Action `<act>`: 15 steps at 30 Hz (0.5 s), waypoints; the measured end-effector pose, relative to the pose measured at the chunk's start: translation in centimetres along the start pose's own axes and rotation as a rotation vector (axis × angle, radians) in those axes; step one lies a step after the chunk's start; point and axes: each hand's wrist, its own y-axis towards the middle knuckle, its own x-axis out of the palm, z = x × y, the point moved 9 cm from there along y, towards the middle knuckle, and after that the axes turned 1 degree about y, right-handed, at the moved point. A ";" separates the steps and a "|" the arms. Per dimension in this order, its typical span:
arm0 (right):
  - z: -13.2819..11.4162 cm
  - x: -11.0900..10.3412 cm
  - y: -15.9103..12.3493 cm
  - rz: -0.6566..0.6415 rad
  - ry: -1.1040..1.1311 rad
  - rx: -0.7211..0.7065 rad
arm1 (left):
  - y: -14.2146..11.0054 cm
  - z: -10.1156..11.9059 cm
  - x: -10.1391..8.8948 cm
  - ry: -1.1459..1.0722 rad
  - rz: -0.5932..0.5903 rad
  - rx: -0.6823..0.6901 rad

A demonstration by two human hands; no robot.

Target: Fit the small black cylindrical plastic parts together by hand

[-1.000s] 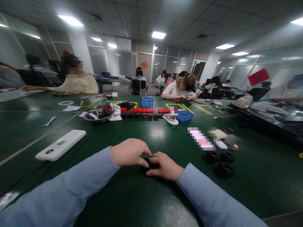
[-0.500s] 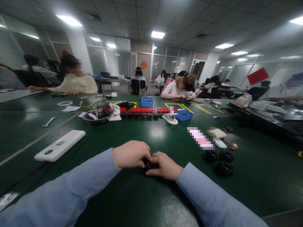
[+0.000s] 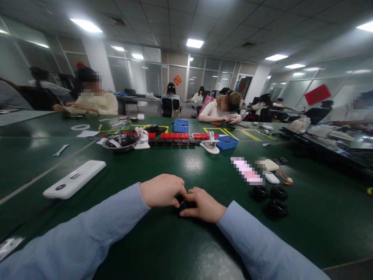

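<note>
Both of my hands meet over the green tabletop (image 3: 151, 249) around a small black round thing (image 3: 182, 203). My left hand (image 3: 163, 190) curves over it from the left, with thumb and fingers closed on its edge. From the right, my right hand (image 3: 204, 205) grips it with the thumb low at the near side and the fingers at the far side. Much of the black thing is hidden by my fingers, so its exact kind does not show. To the right lie three similar thick black rings (image 3: 277, 208), possibly coils of cable.
A white oblong device (image 3: 76, 179) with a cord lies left, near a wrench (image 3: 61, 150). Ahead are a metal bowl (image 3: 121, 147) of wires, red power strips (image 3: 175, 135), a white clamp (image 3: 210, 144) and a blue basket (image 3: 227, 142). A white case (image 3: 272, 177) sits right. People sit beyond.
My hands stay almost still on the black round thing. Across the table at the left, a person has drawn an outstretched arm in towards their body.
</note>
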 end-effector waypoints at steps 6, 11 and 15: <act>0.0 -0.1 0.0 0.004 0.008 -0.003 | 0.0 -0.1 0.2 0.000 -0.004 -0.010; 0.0 -0.2 0.0 0.001 0.016 0.006 | 0.0 -0.1 0.1 0.004 0.011 -0.015; 0.0 -0.1 0.0 0.001 0.014 0.004 | 0.0 -0.1 0.0 0.005 0.016 -0.024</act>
